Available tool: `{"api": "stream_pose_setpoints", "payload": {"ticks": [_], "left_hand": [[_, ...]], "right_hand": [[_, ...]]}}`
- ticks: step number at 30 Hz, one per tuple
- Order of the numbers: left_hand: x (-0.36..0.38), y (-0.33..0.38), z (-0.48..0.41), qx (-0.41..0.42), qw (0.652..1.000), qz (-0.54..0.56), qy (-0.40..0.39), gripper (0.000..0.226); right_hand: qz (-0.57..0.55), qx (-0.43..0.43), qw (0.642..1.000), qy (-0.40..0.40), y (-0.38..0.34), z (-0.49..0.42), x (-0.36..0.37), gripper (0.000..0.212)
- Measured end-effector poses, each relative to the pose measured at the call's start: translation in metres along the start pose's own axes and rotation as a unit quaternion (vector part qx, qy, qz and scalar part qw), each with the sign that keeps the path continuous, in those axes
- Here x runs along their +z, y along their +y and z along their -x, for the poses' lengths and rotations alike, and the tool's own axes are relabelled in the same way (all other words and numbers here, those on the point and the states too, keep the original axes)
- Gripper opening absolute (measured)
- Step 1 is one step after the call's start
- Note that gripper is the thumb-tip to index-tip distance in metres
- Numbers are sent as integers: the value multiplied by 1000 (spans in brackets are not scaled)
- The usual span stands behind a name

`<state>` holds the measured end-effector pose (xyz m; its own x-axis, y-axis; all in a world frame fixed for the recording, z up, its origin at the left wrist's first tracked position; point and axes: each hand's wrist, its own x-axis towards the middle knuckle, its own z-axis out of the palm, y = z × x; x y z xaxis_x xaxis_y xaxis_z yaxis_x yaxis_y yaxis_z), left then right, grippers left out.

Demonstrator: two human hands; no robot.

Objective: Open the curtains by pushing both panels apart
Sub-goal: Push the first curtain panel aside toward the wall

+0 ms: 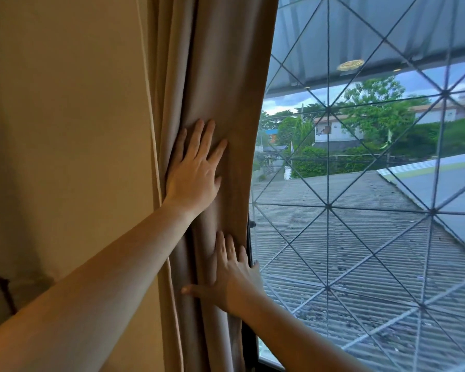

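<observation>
While the bunched curtain (218, 108) hung upright left of the bare window (360, 210), the left hand (192, 171) and the right hand (235, 279) below it pressed flat, fingers (199, 138) spread, gripping nothing.

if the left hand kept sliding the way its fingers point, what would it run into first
The left hand lies flat on the curtain panel, fingers pointing up and slightly right. Going straight on, it would likely meet only more bunched curtain fabric; nothing else shows in that line, though depth is unclear.
</observation>
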<state>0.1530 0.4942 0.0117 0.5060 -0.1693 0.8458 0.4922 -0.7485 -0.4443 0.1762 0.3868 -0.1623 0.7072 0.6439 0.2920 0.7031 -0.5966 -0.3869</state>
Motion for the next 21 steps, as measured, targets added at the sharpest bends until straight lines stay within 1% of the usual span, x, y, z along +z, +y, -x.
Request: {"api": "stream_pose_setpoints", "payload": {"ticks": [7,10,14,18,21], "left_hand": [[-26,44,0,-3,999,48,5,75],[-40,65,-1,-6,997,73,12,73],[-61,93,-6,-18,993,114,33,70],[-81,122,-14,2,990,133,41,70],[-94,145,-21,13,987,144,62,70]], "right_hand": [[30,7,1000,6,42,37,-21,151],[56,9,998,10,63,55,-32,142],[85,14,996,24,91,81,-47,136],[115,30,993,19,121,106,-69,135],[129,47,990,22,145,123,-86,135]]}}
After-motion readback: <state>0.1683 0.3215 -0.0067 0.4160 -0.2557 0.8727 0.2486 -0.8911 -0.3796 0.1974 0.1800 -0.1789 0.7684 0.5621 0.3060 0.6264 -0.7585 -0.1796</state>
